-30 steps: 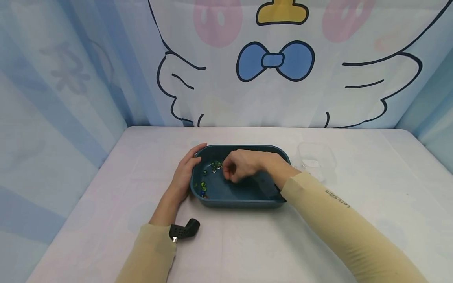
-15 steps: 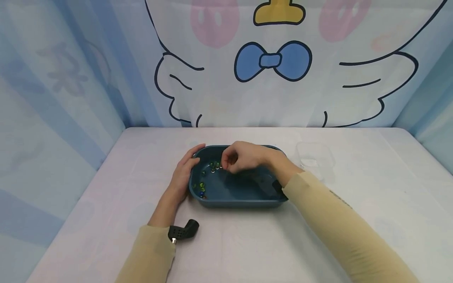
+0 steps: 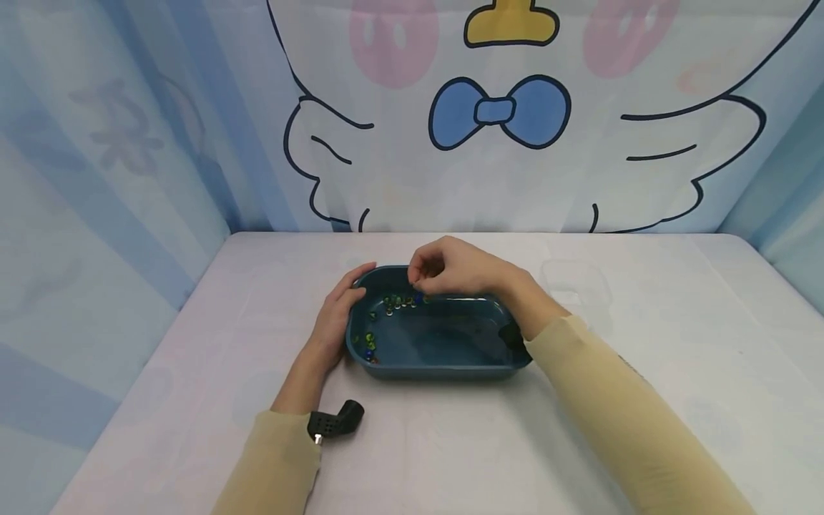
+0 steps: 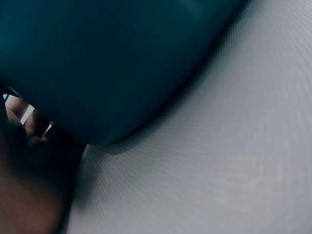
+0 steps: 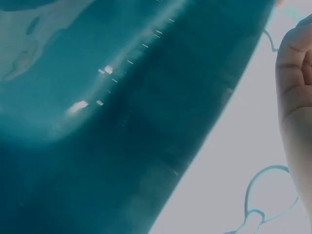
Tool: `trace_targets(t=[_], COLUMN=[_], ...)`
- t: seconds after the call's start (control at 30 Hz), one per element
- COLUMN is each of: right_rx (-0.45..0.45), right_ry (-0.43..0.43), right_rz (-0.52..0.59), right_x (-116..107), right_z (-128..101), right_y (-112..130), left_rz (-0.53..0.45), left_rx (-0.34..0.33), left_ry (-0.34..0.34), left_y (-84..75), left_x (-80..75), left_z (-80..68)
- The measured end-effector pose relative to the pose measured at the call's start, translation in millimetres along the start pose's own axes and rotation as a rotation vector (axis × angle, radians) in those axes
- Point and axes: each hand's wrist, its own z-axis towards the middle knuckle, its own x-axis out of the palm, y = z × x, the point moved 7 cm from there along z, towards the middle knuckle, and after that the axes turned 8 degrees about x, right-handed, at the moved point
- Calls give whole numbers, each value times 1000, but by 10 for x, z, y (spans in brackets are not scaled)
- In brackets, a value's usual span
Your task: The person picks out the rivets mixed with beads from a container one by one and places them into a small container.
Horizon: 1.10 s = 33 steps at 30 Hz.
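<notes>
A dark teal basin [image 3: 444,372] sits on the table. My left hand [image 3: 336,315] holds its left end, thumb over the rim and fingers along the outside; in the left wrist view the basin's outer wall [image 4: 107,73] fills the upper part. Several small glass marbles [image 3: 398,302], green, clear and blue, lie along the basin's far wall, and more marbles [image 3: 370,343] lie at its left end. My right hand [image 3: 457,266] is over the far rim with fingers curled and thumb near the index fingertip, close above a blue marble [image 3: 418,297]. I cannot tell whether it pinches anything.
A clear plastic box [image 3: 576,282] stands on the table right of the basin, partly behind my right forearm. A printed curtain [image 3: 502,186] hangs at the table's far edge. A black wrist device [image 3: 336,419] sits on my left wrist.
My right hand has risen from inside the basin to its far rim, fingers still curled. More marbles along the far wall show now. My left hand has stayed at the basin's left end.
</notes>
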Motion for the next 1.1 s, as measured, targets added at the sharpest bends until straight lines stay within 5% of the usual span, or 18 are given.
trace_targets(t=[0.57, 1.1], right_rx=[-49, -42], right_ry=[-134, -313], right_rz=[34, 10], right_x=[-303, -501], right_z=[-438, -975], right_y=[288, 119], left_rz=[-12, -16], left_rx=[15, 20], left_ry=[-3, -1], left_y=[-11, -8], left_x=[3, 13], left_z=[-9, -9])
